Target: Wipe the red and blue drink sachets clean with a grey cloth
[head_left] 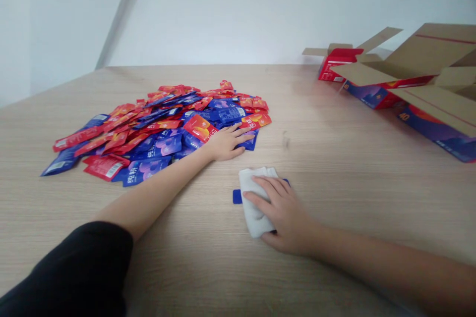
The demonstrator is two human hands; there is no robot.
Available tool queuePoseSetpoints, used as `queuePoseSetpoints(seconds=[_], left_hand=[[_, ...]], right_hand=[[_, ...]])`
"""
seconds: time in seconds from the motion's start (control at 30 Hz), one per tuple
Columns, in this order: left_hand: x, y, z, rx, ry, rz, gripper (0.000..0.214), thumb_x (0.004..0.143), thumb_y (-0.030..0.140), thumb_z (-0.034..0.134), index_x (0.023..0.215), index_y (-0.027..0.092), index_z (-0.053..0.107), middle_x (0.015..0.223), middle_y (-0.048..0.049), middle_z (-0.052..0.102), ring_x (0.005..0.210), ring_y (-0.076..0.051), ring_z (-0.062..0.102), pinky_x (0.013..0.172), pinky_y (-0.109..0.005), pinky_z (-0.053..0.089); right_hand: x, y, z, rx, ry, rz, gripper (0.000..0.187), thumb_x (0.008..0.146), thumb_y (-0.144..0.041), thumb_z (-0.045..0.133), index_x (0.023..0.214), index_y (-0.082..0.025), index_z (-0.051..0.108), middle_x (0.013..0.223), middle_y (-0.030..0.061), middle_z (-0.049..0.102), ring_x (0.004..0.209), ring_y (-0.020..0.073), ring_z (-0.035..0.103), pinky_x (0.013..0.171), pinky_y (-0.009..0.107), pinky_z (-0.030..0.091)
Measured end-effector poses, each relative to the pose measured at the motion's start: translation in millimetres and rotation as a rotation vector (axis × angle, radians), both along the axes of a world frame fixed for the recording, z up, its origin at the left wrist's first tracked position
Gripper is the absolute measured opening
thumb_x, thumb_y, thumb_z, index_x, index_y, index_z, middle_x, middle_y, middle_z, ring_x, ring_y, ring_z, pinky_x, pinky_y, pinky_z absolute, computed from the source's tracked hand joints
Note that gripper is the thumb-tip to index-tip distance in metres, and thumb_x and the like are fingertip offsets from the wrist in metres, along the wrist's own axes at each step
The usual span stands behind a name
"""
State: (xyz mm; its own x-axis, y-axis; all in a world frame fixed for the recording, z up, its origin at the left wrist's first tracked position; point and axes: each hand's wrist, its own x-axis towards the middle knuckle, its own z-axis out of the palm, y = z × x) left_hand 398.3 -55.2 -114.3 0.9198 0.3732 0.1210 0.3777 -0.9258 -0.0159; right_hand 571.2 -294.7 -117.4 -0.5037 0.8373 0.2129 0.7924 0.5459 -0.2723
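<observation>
My left hand [227, 143] lies with fingers spread at the right front edge of a heap of red and blue sachets [159, 145]. Its fingertips rest over a few of them, and I see nothing gripped in it. Nearer to me, my right hand [284, 213] holds a folded white cloth [256, 193] against the wooden table, with the fingers bent over its top and the thumb at its near edge. From beneath the cloth, parts of a flat blue thing [237, 196] stick out to the left and right; the rest of it is covered.
At the right stand open cardboard boxes with raised flaps: a small red box [332, 67] at the back and larger blue-and-red boxes [439, 131] closer in. A pale wall [260, 15] rises behind the table [334, 168]. A small dark smudge marks the tabletop near the sachets.
</observation>
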Motion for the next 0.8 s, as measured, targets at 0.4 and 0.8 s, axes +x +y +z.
queuePoseSetpoints(seconds=[0.4,0.8], left_hand=[[2,27,4.7,0.018,-0.074,-0.048,0.057,0.094,0.038,0.044,0.144,0.012,0.043,0.152,-0.0138,0.041,0.142,-0.032,0.033,0.115,-0.048,0.025],[-39,-42,34.6,0.096,-0.179,0.133,0.052,0.1,0.04,0.034,0.145,0.018,0.043,0.161,-0.0127,0.022,0.15,-0.033,0.012,0.119,-0.055,0.014]], right_hand=[[5,6,3.5,-0.028,0.01,0.072,0.068,0.076,-0.043,0.065,0.139,-0.022,0.049,0.148,0.0183,0.036,0.133,0.0347,0.032,0.108,0.052,0.024],[7,7,-0.4,-0.057,0.012,0.082,0.072,0.074,-0.045,0.066,0.14,-0.023,0.048,0.15,0.0182,0.033,0.133,0.0354,0.031,0.11,0.053,0.021]])
